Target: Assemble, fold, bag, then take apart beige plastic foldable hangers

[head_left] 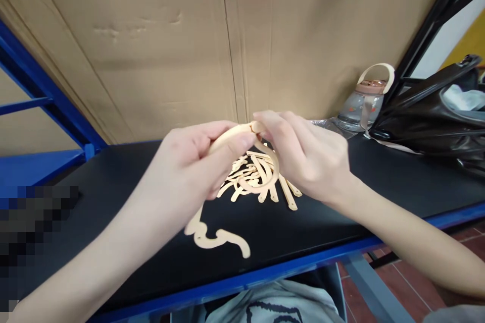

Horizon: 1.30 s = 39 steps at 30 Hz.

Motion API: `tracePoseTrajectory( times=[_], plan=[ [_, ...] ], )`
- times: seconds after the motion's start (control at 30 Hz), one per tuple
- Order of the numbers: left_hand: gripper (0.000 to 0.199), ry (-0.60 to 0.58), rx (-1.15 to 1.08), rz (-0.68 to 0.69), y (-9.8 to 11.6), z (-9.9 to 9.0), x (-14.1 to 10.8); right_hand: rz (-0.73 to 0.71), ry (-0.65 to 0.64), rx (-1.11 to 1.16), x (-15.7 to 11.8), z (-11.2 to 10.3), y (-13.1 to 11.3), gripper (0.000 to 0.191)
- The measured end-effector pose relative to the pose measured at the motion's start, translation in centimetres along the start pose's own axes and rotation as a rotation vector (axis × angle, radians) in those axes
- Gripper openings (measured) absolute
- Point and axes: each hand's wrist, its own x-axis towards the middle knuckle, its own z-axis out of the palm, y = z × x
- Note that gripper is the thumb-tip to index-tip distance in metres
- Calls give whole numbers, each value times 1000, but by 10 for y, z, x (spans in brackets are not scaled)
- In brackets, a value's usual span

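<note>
In front of me my left hand (189,161) is closed round a beige curved strip (231,133), thumb along its side. My right hand (303,154) pinches the end of a beige hook (275,169), where it meets the strip; the fingers partly hide this joint. The hook's open curve hangs down between my hands. Behind it, a heap of beige strips (261,171), some curved and some straight with small holes, lies on the black tabletop (303,232). Nearer me, below my left hand, rests a wavy beige piece (222,239) beside another partly hidden one.
A cardboard sheet (159,50) stands upright behind the table. At the back right are a clear bottle (358,108) with a beige handle and a black bag (428,116). A blue frame (71,96) rises at the left, and a blue edge (242,280) runs along the front.
</note>
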Motion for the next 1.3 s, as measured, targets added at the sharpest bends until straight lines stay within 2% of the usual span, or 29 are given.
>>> tracePoseTrajectory(
  times=[0.1, 0.2, 0.27, 0.33, 0.43, 0.5, 0.6, 0.67, 0.73, 0.77, 0.83, 0.87, 0.93, 1.0, 1.1, 1.3],
  plan=[
    [25, -20, -311, -220, -28, 7, 17, 43, -264, 25, -3, 18, -5, 36],
    [32, -28, -481, -442, -55, 17, 28, 14, -588, 93, -12, 41, -8, 23],
    [33, -15, -536, -532, -63, 22, 31, -1, -726, 112, -16, 52, -5, 18],
    [32, -21, -576, -594, -64, 24, 29, 65, -792, 117, -17, 59, 3, 16],
    [34, -78, -613, -634, -58, 23, 24, 250, -781, 162, -18, 65, 19, 19],
    [38, -145, -607, -602, -55, 22, 21, 320, -780, 245, -21, 69, 27, 26],
    [46, -224, -585, -491, -55, 20, 19, 317, -816, 351, -29, 76, 28, 34],
    [51, -250, -608, -424, -56, 19, 19, 292, -752, 457, -32, 76, 21, 35],
    [51, -263, -684, -367, -55, 18, 18, 312, -630, 725, -31, 68, 9, 33],
    [49, -256, -741, -332, -54, 16, 18, 353, -587, 940, -29, 62, 2, 32],
    [41, -226, -856, -265, -51, 14, 17, 570, -610, 1431, -25, 46, -13, 42],
    [37, -216, -899, -241, -49, 12, 16, 682, -632, 1602, -23, 38, -20, 45],
    [30, -234, -932, -207, -48, 10, 15, 788, -696, 1762, -22, 26, -28, 43],
    [30, -252, -905, -177, -51, 11, 15, 839, -662, 1722, -23, 21, -29, 43],
    [25, -176, -788, -135, -60, 17, 16, 839, -544, 1454, -27, 23, -21, 47],
    [25, -73, -545, -287, -74, 20, 20, 658, -528, 980, -26, 29, 2, 37]
  ],
)
